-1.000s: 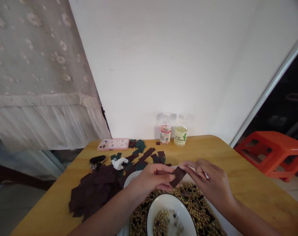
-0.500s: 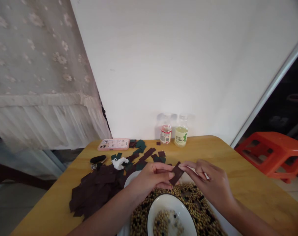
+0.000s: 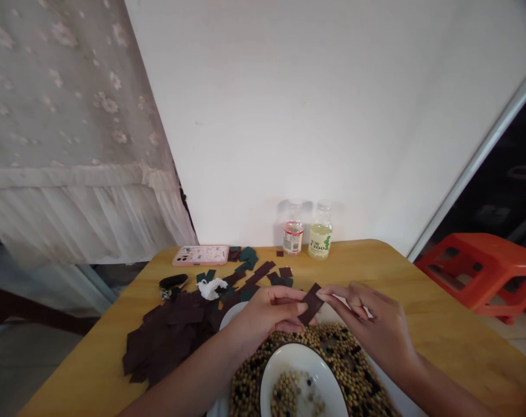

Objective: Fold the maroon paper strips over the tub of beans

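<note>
Between my two hands is a small dark brown rectangular piece (image 3: 310,304), held tilted above a tray of beads. My left hand (image 3: 276,310) pinches its left side between thumb and fingers. The thumb and fingertips of my right hand (image 3: 362,307) grip its upper right edge. Below, tan and black round beads (image 3: 354,370) fill the tray, and a white oval bowl (image 3: 332,382) with some beads in it rests on them. A heap of similar dark brown pieces (image 3: 171,336) lies left of my left forearm.
Dark green pieces (image 3: 248,255) and brown strips (image 3: 263,269) lie scattered behind my hands. Nearby are a pink-cased phone (image 3: 201,255), a black key fob (image 3: 173,281) and a crumpled white tissue (image 3: 211,288). Two bottles, one red-labelled (image 3: 293,237), one yellowish (image 3: 320,238), stand by the wall. An orange stool (image 3: 484,272) is at right.
Both hands keep their grip on the brown piece, which has shifted and turned very slightly. Nothing else has visibly moved.
</note>
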{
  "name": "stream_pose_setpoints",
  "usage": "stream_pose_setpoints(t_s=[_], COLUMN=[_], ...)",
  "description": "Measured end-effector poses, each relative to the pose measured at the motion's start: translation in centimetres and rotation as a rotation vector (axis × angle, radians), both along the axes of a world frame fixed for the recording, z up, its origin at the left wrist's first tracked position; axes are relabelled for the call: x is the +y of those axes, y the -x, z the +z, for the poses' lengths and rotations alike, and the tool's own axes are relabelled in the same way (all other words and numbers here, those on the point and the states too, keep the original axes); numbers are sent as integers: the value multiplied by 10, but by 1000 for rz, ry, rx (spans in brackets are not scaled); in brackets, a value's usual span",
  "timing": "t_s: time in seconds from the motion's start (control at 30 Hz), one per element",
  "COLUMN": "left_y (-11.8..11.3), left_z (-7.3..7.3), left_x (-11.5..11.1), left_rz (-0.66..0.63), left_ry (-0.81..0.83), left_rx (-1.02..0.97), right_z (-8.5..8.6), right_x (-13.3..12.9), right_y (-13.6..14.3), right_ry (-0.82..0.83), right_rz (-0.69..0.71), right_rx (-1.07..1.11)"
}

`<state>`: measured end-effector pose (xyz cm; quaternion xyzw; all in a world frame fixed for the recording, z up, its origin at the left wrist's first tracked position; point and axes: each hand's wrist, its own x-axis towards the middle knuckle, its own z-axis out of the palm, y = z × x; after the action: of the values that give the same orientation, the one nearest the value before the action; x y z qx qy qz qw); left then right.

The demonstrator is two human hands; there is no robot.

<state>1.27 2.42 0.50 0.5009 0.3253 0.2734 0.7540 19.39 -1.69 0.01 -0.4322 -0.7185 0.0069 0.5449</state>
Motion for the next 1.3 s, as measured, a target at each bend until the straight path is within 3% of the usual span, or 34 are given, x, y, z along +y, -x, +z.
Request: stream_pose_setpoints(t_s=[0.7, 0.9, 1.03, 1.17, 1.3], left_y=[1, 0, 0, 0, -1], left_z=[-5, -6, -6, -5, -5], left_x=[3, 2, 1, 2, 3], left_rz=[-34, 15, 0, 47, 59], left_ry=[23, 50, 22, 15, 17], left_rx=[-53, -53, -47, -60, -26], right_z=[-2, -1, 0, 0, 0], right_x=[-1, -2, -1, 0, 0], right_y=[1, 0, -1, -1, -1], right_ry=[-25, -34, -65, -70, -107], right_rz=[-2, 41, -15, 45, 4], right_rx=[-15, -103, -36, -108, -61])
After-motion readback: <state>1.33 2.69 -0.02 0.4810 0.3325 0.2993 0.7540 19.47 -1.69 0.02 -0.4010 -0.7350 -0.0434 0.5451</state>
